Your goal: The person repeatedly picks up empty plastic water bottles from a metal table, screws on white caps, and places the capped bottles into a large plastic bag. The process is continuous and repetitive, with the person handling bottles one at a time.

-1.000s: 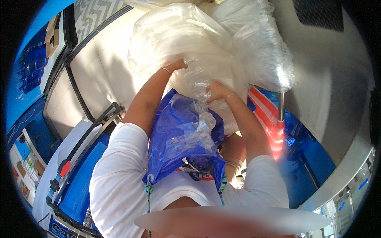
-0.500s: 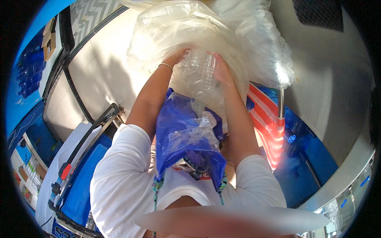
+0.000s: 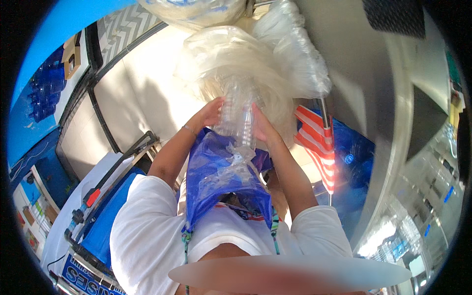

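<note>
Several clear plastic bottles (image 3: pixel 237 115), ribbed and see-through, are bunched between my two hands in front of my lap. My left hand (image 3: pixel 212 112) presses on their left side, fingers curled round them. On the opposite side, my right hand (image 3: pixel 263 126) grips the bunch with its fingers along the plastic. The bottles' far ends lie at the mouth of a large crumpled clear plastic bag (image 3: pixel 216 54); how many remain inside is hard to see. A blue apron (image 3: pixel 206 169) with a torn piece of clear film (image 3: pixel 238 164) covers my front, just below the bottles.
A bundle of clear plastic (image 3: pixel 295 64) stands beyond, right of the bag. A red-and-white striped cloth or bag (image 3: pixel 317 147) hangs by a metal post. Left are a pipe frame with a red valve (image 3: pixel 92 197) and blue water jugs (image 3: pixel 46 93). A metal surface (image 3: pixel 378 162) curves along the right.
Both hands have come closer to my body, drawing the bottles out of the bag. The bag's mouth has slid off my hands, and my view has shifted somewhat.
</note>
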The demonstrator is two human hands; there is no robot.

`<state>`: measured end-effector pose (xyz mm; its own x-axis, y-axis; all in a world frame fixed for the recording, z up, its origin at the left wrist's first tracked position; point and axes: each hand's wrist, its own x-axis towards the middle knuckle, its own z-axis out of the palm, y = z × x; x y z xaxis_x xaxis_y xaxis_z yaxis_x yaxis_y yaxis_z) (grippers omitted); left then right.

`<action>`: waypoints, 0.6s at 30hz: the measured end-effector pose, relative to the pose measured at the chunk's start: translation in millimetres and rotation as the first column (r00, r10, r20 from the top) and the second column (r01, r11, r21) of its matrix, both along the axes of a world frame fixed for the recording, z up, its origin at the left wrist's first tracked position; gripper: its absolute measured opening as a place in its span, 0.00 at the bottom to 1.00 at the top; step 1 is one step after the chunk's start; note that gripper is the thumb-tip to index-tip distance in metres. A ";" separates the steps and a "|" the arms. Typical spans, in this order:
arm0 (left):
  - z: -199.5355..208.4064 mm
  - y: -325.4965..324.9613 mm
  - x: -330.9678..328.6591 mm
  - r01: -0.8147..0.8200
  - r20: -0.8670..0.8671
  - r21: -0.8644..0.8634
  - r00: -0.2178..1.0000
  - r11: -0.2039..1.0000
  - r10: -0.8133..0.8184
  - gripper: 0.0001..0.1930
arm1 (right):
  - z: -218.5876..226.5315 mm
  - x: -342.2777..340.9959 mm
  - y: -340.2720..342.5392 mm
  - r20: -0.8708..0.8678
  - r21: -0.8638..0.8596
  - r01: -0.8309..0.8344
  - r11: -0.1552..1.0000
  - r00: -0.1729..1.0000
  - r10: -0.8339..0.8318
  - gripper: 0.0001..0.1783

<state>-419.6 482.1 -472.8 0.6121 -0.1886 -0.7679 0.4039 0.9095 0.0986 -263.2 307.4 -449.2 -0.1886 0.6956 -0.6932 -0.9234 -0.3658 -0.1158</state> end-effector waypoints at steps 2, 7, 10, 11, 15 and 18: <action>59.9 -14.0 -16.4 0.016 -0.030 -0.011 0.999 1.000 -0.016 0.31 | 59.5 -12.5 -13.5 0.012 0.016 -0.049 0.999 0.999 0.048 0.38; 238.3 -31.4 -34.3 -0.014 0.228 0.445 0.969 0.896 -0.098 0.35 | 205.8 -40.8 -42.1 0.334 0.144 0.005 0.990 0.941 -0.053 0.46; 341.2 -16.9 -1.9 -0.106 0.452 0.664 0.845 0.740 -0.284 0.35 | 295.5 -29.2 -55.0 0.649 0.356 -0.017 0.934 0.724 -0.234 0.53; 374.9 -16.2 9.4 -0.150 0.508 0.718 0.781 0.680 -0.365 0.35 | 327.2 -23.0 -62.6 0.696 0.431 -0.023 0.902 0.645 -0.316 0.55; 478.8 -47.8 82.7 -0.143 0.599 0.761 0.530 0.633 -0.600 0.36 | 439.9 -7.4 -121.6 0.796 0.549 0.053 0.834 0.270 -0.541 0.59; 521.3 -97.7 146.2 -0.205 0.584 0.812 0.281 0.547 -0.761 0.34 | 488.9 -0.5 -181.6 0.741 0.515 0.279 0.810 0.330 -0.585 0.54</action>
